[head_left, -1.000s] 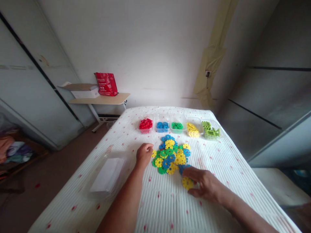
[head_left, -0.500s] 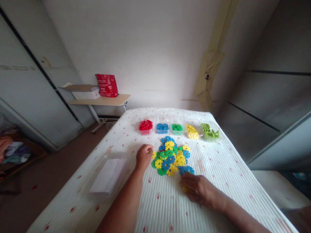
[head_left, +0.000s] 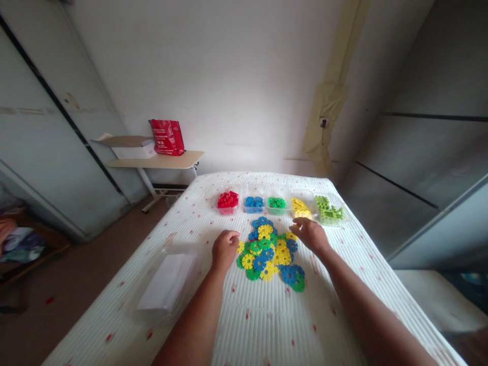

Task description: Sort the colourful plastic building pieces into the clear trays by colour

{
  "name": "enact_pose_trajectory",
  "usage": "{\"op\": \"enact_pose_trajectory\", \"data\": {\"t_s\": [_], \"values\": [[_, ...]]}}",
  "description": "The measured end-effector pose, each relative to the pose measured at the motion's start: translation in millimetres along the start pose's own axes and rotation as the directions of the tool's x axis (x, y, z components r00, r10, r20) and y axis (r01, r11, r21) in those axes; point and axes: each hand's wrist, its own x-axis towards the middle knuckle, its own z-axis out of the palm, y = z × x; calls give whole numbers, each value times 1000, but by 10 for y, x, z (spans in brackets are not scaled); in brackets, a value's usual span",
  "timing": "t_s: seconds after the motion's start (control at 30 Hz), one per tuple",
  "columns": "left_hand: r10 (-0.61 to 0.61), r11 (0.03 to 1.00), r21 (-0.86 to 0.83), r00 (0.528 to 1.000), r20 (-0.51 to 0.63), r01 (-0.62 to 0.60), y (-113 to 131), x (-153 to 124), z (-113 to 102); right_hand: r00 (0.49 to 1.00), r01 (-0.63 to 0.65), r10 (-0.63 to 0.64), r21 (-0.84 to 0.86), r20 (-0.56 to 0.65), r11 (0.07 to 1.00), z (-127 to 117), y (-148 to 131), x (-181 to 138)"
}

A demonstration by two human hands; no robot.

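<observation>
A loose pile of notched flower-shaped plastic discs [head_left: 263, 251] in yellow, blue and green lies mid-table. My left hand [head_left: 224, 249] rests at its left side with fingers curled; a yellow disc [head_left: 240, 247] shows beside the fingertips, and whether they grip it is unclear. My right hand [head_left: 310, 234] is above the pile's far right, just short of the clear box of yellow pieces [head_left: 301, 207]. Between its thumb and fingers a bit of a yellow disc [head_left: 296, 224] shows, mostly hidden. Blue and green discs [head_left: 293, 277] lie at the pile's near right.
Clear boxes stand in a row at the back: red pieces [head_left: 227, 201], blue discs [head_left: 253, 203], green discs [head_left: 276, 204], and light green pieces [head_left: 328, 209] at the right. A clear plastic container [head_left: 168, 284] with white paper lies left. A side table [head_left: 163, 160] holds a red bag [head_left: 168, 137].
My right hand has gone from the near right of the pile up toward the yellow box, taking yellow from there; a green disc now shows at that spot. My left hand has stayed put.
</observation>
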Motion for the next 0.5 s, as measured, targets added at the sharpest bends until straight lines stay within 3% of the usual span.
{"op": "enact_pose_trajectory", "data": {"t_s": [0.17,0.5], "values": [[-4,1000,6,1000,0,4,-7,2,1,984,50,-24,-146,178,988,151,-79,-17],[-8,1000,8,1000,-8,8,-3,-2,5,976,92,-67,-116,205,989,117,124,-21]]}}
